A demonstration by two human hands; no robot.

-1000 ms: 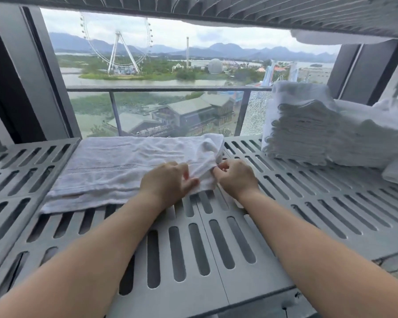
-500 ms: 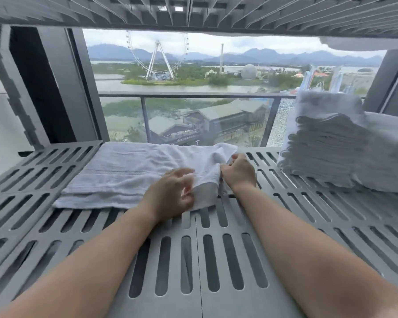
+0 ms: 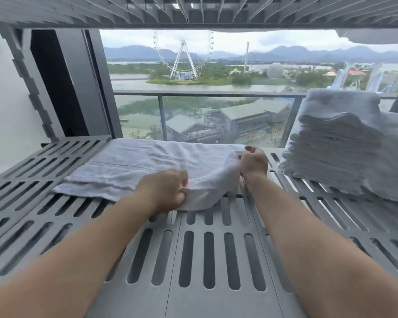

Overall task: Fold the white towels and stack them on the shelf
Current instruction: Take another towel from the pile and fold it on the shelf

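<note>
On slotted shelf (image 3: pixel 216 260): 1 towel (image 3: pixel 147 166) gripped by both hands, left (image 3: pixel 168 193) & right (image 3: pixel 254 162); 1 folded stack (image 3: pixel 336 152) nearby.

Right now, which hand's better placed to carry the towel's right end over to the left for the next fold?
Probably the right hand: it pinches the towel at its far right corner, free to sweep left. The left hand grips the near edge mid-length, better suited to anchoring.
</note>
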